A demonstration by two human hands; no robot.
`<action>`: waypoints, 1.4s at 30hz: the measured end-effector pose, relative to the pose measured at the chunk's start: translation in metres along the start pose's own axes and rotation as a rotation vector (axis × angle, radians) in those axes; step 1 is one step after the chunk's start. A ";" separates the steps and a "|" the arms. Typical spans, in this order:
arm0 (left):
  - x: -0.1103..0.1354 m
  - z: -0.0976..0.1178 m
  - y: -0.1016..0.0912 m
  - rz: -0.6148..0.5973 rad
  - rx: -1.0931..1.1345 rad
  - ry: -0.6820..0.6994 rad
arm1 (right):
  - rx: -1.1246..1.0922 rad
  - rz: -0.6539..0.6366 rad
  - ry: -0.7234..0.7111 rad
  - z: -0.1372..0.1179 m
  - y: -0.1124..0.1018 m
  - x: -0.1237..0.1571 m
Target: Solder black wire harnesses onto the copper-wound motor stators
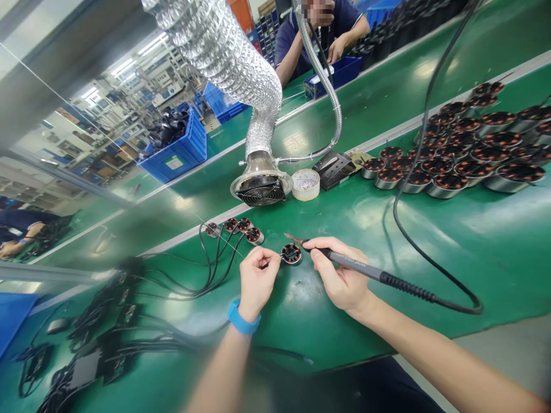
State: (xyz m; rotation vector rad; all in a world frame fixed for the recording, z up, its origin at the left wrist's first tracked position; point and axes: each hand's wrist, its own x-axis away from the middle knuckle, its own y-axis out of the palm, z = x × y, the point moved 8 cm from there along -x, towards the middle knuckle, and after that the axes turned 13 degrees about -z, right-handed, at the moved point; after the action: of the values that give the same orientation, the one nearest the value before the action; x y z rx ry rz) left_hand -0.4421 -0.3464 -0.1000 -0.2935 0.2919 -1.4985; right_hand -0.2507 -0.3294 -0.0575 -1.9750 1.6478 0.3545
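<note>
Left hand: my left hand (258,282), wearing a blue wristband (243,317), is in a narrow pinch, the fingertips (270,265) closed on a thin wire (219,236) just beside the motor.

Right hand: my right hand (338,274) grips a soldering iron (365,268) like a pen, closed firmly around its grey handle.

Iron: its tip points left and reaches the motor's edge; its black cable (413,192) loops across the bench and up out of view.

Main item: a small round motor stator (291,254) with copper windings lies on the green bench mat (443,269), between my hands.

Nearby: three or four similar motors with black leads (243,228) sit just up and left, their leads trailing toward bundled wired units (99,338) at lower left.

Farther ahead: a fume extractor intake (260,186) on a silver duct (224,51), a white round container of silvery bits (305,183), and a soldering-iron stand (333,170).

Right side: rows of finished-looking stators (456,155) crowd the bench.

Across the bench: a co-worker in a navy shirt (297,49) works beside a blue bin (331,77).
</note>
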 end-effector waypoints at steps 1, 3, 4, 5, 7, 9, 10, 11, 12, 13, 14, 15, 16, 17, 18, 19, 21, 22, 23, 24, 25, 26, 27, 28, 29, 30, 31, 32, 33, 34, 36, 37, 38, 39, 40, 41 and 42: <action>0.000 0.000 0.000 -0.001 0.000 0.003 | 0.032 0.001 -0.025 -0.003 0.001 -0.001; 0.000 0.001 0.000 -0.003 0.000 0.009 | 0.095 -0.015 -0.070 -0.006 0.004 -0.002; 0.000 0.001 0.000 -0.003 0.001 0.011 | 0.128 -0.034 -0.086 -0.006 0.007 -0.002; 0.000 0.001 -0.001 -0.003 0.003 0.013 | 0.164 -0.059 -0.095 -0.006 0.010 -0.003; 0.000 0.000 -0.001 0.000 0.007 0.015 | 0.234 -0.116 -0.094 -0.003 0.017 -0.004; 0.000 -0.001 -0.001 0.002 0.010 0.019 | 0.290 -0.173 -0.076 0.001 0.023 -0.005; 0.000 -0.001 -0.001 0.002 0.010 0.020 | 0.309 -0.206 -0.063 0.004 0.026 -0.005; 0.000 -0.002 -0.001 0.001 0.009 0.020 | 0.323 -0.242 -0.046 0.006 0.029 -0.005; -0.001 -0.003 -0.001 -0.001 0.009 0.019 | 0.333 -0.275 -0.028 0.008 0.031 -0.005; -0.001 -0.004 -0.001 -0.003 0.009 0.018 | 0.339 -0.307 -0.012 0.010 0.034 -0.005; -0.001 -0.004 -0.001 -0.006 0.009 0.015 | 0.343 -0.336 0.004 0.012 0.036 -0.005; -0.002 -0.004 -0.001 -0.008 0.009 0.013 | 0.346 -0.361 0.015 0.014 0.038 -0.004; -0.002 -0.004 -0.001 -0.011 0.011 0.011 | 0.346 -0.381 0.024 0.016 0.040 -0.004; -0.002 -0.004 -0.001 -0.012 0.014 0.009 | 0.343 -0.399 0.030 0.017 0.042 -0.003; -0.001 -0.004 0.000 -0.012 0.018 0.007 | 0.336 -0.417 0.031 0.019 0.043 -0.002; -0.001 -0.004 -0.001 -0.011 0.021 0.005 | 0.324 -0.434 0.032 0.020 0.044 -0.002; -0.001 -0.003 -0.001 -0.011 0.029 -0.001 | 0.290 -0.459 0.032 0.024 0.046 -0.001; -0.001 -0.004 -0.001 -0.011 0.036 -0.004 | 0.272 -0.465 0.030 0.026 0.046 -0.001; -0.001 -0.004 -0.001 -0.012 0.047 -0.006 | 0.254 -0.468 0.028 0.028 0.046 -0.001; -0.001 -0.005 -0.002 -0.011 0.061 -0.006 | 0.238 -0.466 0.027 0.029 0.046 -0.001; -0.001 -0.005 -0.003 -0.006 0.080 -0.006 | 0.222 -0.462 0.023 0.031 0.046 -0.001; -0.001 -0.006 -0.005 0.005 0.101 -0.003 | 0.209 -0.462 0.016 0.031 0.047 -0.001; -0.001 -0.006 -0.006 0.020 0.122 0.002 | 0.198 -0.465 0.010 0.032 0.048 -0.001; -0.001 -0.006 -0.008 0.035 0.137 0.008 | 0.192 -0.469 0.003 0.032 0.051 -0.002; -0.001 -0.005 -0.009 0.043 0.148 0.016 | 0.189 -0.473 -0.004 0.033 0.054 -0.001; -0.001 -0.004 -0.009 0.044 0.151 0.027 | 0.188 -0.478 -0.011 0.032 0.057 -0.001; -0.001 -0.002 -0.009 0.037 0.146 0.040 | 0.186 -0.484 -0.018 0.032 0.061 -0.001; -0.001 0.000 -0.008 0.026 0.134 0.055 | 0.182 -0.487 -0.025 0.032 0.064 0.000; -0.001 0.002 -0.007 0.014 0.119 0.069 | 0.173 -0.491 -0.033 0.031 0.066 0.001; -0.001 0.003 -0.006 0.004 0.104 0.082 | 0.159 -0.496 -0.040 0.031 0.068 0.002; 0.000 0.006 -0.005 -0.010 0.078 0.100 | 0.116 -0.496 -0.040 0.030 0.069 0.002; 0.001 0.007 -0.005 -0.015 0.067 0.105 | 0.091 -0.485 -0.036 0.029 0.068 0.002; 0.001 0.008 -0.006 -0.019 0.056 0.110 | 0.067 -0.470 -0.033 0.027 0.065 0.001; 0.002 0.008 -0.006 -0.023 0.043 0.113 | 0.043 -0.448 -0.037 0.025 0.062 -0.001; 0.003 0.009 -0.006 -0.027 0.028 0.117 | 0.020 -0.426 -0.049 0.021 0.059 -0.003; 0.004 0.011 -0.005 -0.031 0.013 0.120 | -0.001 -0.407 -0.069 0.017 0.057 -0.005; 0.005 0.012 -0.005 -0.034 -0.003 0.122 | -0.022 -0.394 -0.096 0.012 0.056 -0.007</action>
State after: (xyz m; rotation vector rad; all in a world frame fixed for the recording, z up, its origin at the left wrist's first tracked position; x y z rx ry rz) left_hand -0.4420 -0.3516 -0.0871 -0.2111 0.3883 -1.5525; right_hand -0.3045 -0.3228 -0.0766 -2.2018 1.1647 0.3107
